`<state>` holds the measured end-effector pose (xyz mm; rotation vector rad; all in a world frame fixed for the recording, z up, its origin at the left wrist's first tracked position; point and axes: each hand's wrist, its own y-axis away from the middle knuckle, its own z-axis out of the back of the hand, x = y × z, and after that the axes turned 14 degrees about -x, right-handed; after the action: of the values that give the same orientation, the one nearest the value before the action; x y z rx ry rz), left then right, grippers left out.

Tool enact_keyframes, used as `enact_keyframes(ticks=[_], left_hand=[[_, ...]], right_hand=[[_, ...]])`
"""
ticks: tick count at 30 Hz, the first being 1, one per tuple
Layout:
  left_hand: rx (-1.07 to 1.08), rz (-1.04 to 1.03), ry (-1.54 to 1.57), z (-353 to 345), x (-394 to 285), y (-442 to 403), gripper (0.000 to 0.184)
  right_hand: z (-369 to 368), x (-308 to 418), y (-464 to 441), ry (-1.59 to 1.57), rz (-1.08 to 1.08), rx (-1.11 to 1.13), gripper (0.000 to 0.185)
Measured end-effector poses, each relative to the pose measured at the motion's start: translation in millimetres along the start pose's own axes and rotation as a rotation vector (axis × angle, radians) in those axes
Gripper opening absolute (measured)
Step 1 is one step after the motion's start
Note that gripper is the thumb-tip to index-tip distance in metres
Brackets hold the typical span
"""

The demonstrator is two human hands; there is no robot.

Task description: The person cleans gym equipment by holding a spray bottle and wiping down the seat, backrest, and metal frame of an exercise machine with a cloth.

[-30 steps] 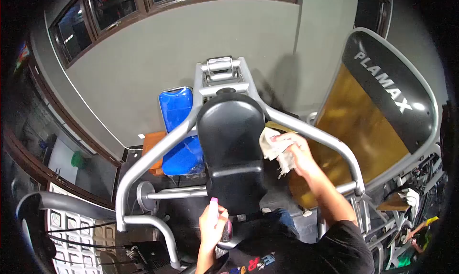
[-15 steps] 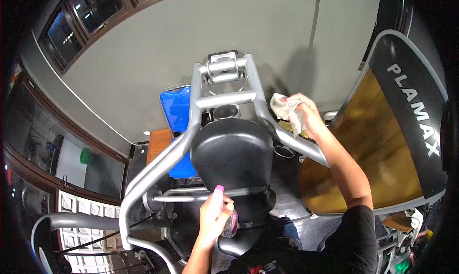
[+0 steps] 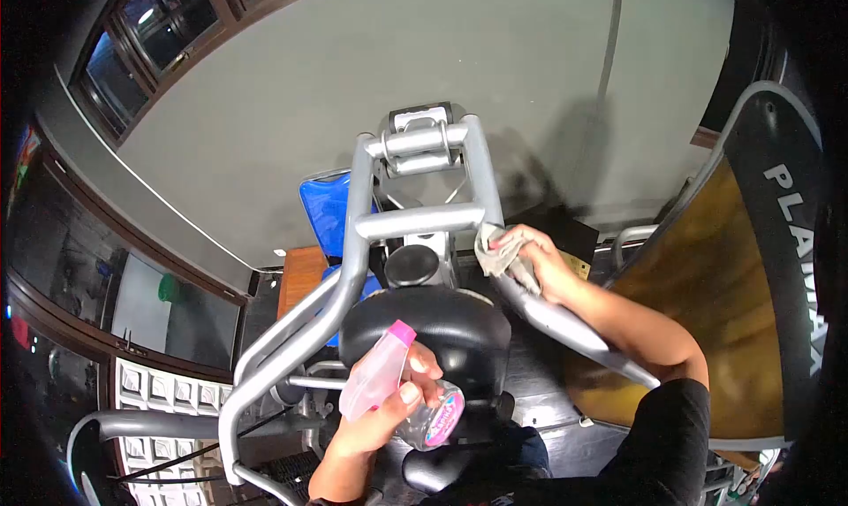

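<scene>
My left hand (image 3: 380, 409) is wrapped round a spray bottle (image 3: 444, 416) with a pink trigger head and a clear body bearing a pink label. It is held tilted in front of a black padded backrest (image 3: 424, 320). My right hand (image 3: 539, 258) grips a pale, crumpled cloth (image 3: 500, 251), which is pressed against the right-hand tube of a silver metal frame (image 3: 420, 219). That frame belongs to an exercise machine and curves down both sides of the backrest.
A blue chair (image 3: 325, 207) and a brown wooden surface (image 3: 300, 272) stand behind the frame at left. To the right rises a large panel lettered PLAMAX (image 3: 791, 232). A grey wall (image 3: 521, 73) closes off the back, with windows at upper left.
My right hand has brought the cloth down and left onto the tube, from just right of it. My left hand with the spray bottle has come up and appears larger. The view has shifted.
</scene>
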<state>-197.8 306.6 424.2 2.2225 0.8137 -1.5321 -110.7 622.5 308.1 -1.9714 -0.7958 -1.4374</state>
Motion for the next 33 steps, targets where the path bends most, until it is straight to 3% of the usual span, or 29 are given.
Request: enact_keyframes(ticks=[12,19,31,33], left_hand=[[0.04,0.118,0.246,-59.2,-2.3,-97.1,0.046],[0.103,0.076,0.336,-44.0,-0.9,-116.3,0.043],[-0.007,0.102,0.436,-34.4,-0.4,-114.6,0.038],[-0.003,0.107,0.449,-33.9,0.6,-114.8,0.039]], right_hand=[[5.7,-0.8,8.8,-0.258,-0.123,-0.004,0.037],[5.1,-3.6,6.0,-0.154,-0.066,0.009,0.041],[2.7,-2.5,7.0,-0.074,-0.055,-0.013,0.037],[3.0,-1.9,7.7,0.103,0.054,0.012,0.038]])
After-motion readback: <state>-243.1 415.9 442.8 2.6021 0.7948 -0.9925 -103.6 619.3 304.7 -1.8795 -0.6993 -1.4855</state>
